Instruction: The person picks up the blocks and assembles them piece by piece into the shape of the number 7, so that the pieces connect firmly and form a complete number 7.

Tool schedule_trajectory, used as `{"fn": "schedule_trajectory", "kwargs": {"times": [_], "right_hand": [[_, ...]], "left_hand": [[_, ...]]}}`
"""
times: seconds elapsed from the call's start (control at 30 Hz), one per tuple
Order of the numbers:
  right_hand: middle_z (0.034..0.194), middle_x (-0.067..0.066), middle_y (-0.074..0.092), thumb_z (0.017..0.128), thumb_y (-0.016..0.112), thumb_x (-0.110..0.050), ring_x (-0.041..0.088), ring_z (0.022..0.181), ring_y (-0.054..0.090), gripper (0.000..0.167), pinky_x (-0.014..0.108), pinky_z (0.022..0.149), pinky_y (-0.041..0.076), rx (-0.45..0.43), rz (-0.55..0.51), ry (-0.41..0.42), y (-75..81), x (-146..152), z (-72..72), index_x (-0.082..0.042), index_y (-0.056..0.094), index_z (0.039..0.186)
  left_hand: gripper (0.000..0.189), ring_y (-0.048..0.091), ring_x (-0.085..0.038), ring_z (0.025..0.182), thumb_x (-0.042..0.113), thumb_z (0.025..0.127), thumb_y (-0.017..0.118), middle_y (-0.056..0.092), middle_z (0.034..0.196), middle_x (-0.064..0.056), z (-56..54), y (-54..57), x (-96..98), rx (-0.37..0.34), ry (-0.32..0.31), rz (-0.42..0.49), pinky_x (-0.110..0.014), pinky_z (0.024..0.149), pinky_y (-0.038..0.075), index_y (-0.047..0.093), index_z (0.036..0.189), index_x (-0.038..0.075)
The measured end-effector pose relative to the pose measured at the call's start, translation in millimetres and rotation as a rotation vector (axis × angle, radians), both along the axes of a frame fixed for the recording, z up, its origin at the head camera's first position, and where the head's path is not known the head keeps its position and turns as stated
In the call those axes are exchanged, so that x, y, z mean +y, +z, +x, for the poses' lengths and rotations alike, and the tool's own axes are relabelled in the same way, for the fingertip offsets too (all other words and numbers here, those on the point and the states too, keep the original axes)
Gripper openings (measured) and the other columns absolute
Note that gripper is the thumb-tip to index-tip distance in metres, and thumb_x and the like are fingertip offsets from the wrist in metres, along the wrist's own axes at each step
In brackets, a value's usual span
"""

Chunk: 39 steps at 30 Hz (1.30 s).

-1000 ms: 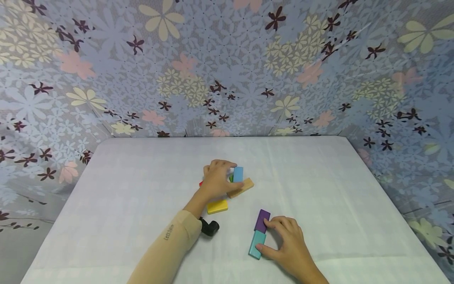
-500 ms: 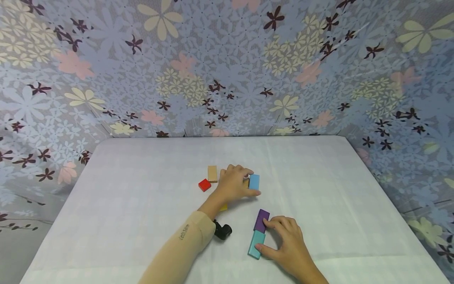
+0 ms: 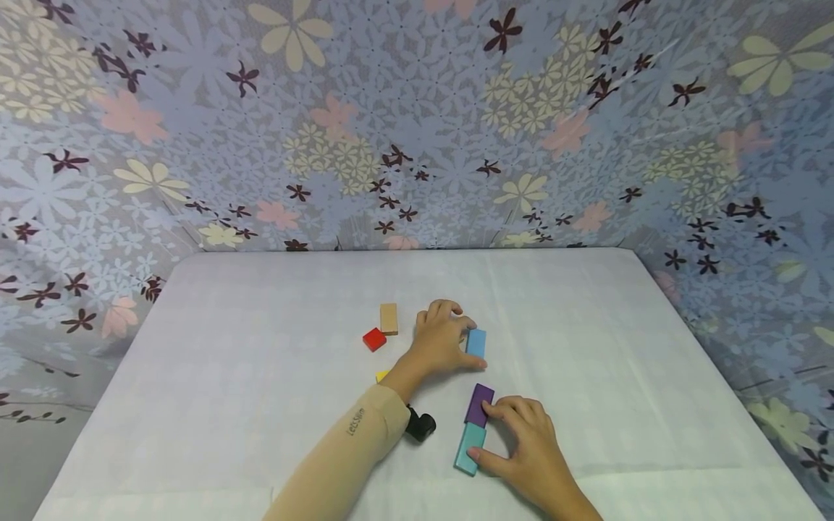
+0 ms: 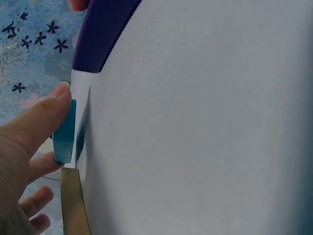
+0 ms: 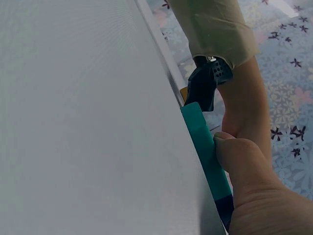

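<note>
Thumb and fingertips of my left hand (image 3: 439, 341) pinch a light blue block (image 3: 476, 343). In the left wrist view the same blue block (image 4: 65, 132) is held slightly off the white table, and a tan wooden block (image 4: 73, 203) lies on the table beside it. My right hand (image 3: 531, 449) rests at a purple block (image 3: 479, 404) and a teal block (image 3: 470, 449), which lie end to end. Its index finger touches the purple one and its thumb the teal one. The right wrist view shows the thumb against the teal block (image 5: 205, 147).
Left of my left hand lie another tan block (image 3: 388, 318) and a red block (image 3: 374, 339). A yellow block (image 3: 382, 376) is partly covered by the left forearm. A black camera (image 3: 420, 425) is worn at the left wrist. Flowered cloth (image 3: 417, 130) stands behind the white table (image 3: 586, 325).
My left hand has carried the light blue block to the right and nearer me, towards the purple block. The red block and a tan block have come into sight. My right hand has stayed in place.
</note>
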State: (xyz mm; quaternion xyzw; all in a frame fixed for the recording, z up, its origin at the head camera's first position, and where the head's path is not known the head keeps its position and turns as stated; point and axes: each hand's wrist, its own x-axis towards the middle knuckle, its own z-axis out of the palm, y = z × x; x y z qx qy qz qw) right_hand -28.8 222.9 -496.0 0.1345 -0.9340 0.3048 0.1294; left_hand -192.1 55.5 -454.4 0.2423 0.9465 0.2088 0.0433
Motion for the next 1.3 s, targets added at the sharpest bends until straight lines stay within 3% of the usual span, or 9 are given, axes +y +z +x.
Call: {"fn": "schedule_trajectory", "kwargs": {"times": [0.2, 0.57, 1.3], "right_hand": [[0.117, -0.005, 0.058, 0.069, 0.087, -0.045, 0.016, 0.116, 0.042, 0.061, 0.049, 0.096, 0.032, -0.019, -0.002, -0.002, 2.3, -1, -0.3, -0.015, 0.07, 0.12], [0.117, -0.006, 0.057, 0.069, 0.087, -0.046, 0.015, 0.115, 0.042, 0.062, 0.048, 0.096, 0.032, -0.008, 0.002, 0.001, 0.7, 0, -0.8, -0.016, 0.07, 0.12], [0.109, -0.01, 0.057, 0.069, 0.087, -0.046, 0.014, 0.114, 0.043, 0.062, 0.047, 0.095, 0.033, -0.012, 0.014, -0.015, 2.4, -2, 0.0, -0.015, 0.07, 0.12]], "left_hand": [[0.069, 0.029, -0.024, 0.14, 0.069, 0.071, 0.076, 0.041, 0.145, -0.001, 1.9, -0.6, 1.1, 0.017, -0.034, -0.047, -0.047, 0.107, 0.031, 0.065, 0.125, 0.028], [0.06, 0.027, -0.025, 0.145, 0.065, 0.082, 0.068, 0.039, 0.152, -0.002, 3.2, -1.9, -9.2, -0.033, -0.039, 0.002, -0.051, 0.11, 0.028, 0.064, 0.131, 0.031], [0.048, 0.028, -0.024, 0.144, 0.065, 0.082, 0.067, 0.039, 0.152, 0.0, 6.9, -2.5, 0.6, -0.019, -0.077, -0.035, -0.052, 0.107, 0.029, 0.066, 0.125, 0.044]]}}
